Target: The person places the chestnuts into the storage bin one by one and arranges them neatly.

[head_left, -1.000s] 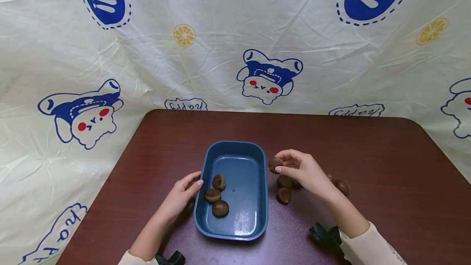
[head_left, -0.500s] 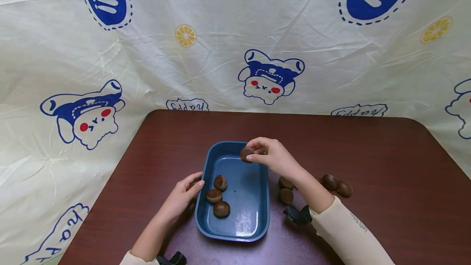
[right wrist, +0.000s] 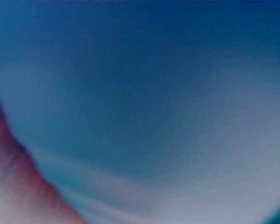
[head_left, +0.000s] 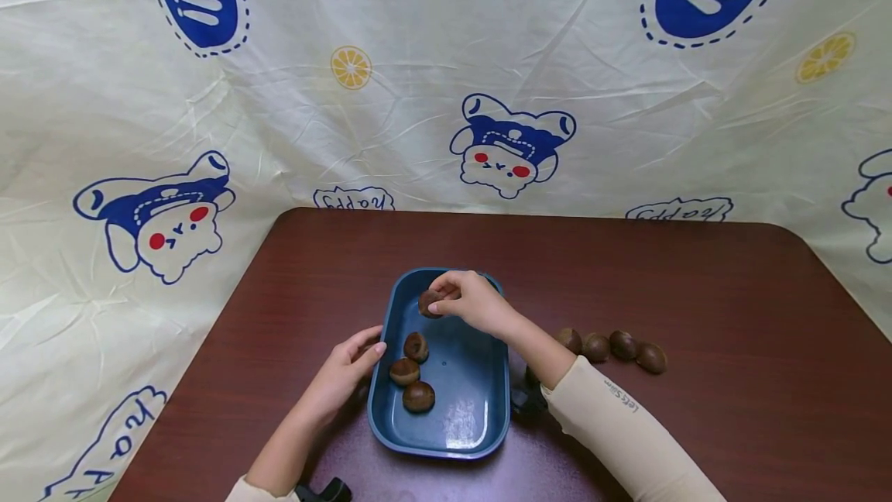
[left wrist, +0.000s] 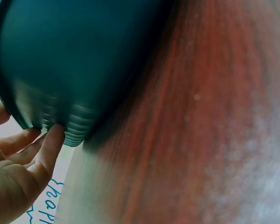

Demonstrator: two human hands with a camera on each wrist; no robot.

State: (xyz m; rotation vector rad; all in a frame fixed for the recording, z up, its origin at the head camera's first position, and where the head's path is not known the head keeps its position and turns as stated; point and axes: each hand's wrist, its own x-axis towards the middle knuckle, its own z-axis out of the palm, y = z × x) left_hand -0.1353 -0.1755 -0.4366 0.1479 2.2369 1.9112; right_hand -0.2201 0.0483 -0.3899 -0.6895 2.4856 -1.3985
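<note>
My right hand [head_left: 474, 302] pinches a brown chestnut [head_left: 429, 304] between thumb and fingers, over the far part of the blue tray [head_left: 453, 444]. Inside the tray, along its left side, lie three more chestnuts [head_left: 419, 397]. My left hand [head_left: 341, 370] rests its fingers against the tray's left side. The left wrist view shows those fingers [left wrist: 50, 147] at the ribbed outer wall. In the right wrist view, blurred blue fills most of the picture, with part of the hand [right wrist: 18, 182] at lower left.
Several chestnuts [head_left: 622, 345] lie in a row on the dark wooden table [head_left: 732, 409], right of the tray. My right forearm and sleeve [head_left: 620, 424] reach across the tray's right side and partly hide another chestnut. A printed white cloth [head_left: 404, 138] hangs behind the table.
My right hand has carried the chestnut left from beside the tray to over its far part. The left hand stays at the tray's side.
</note>
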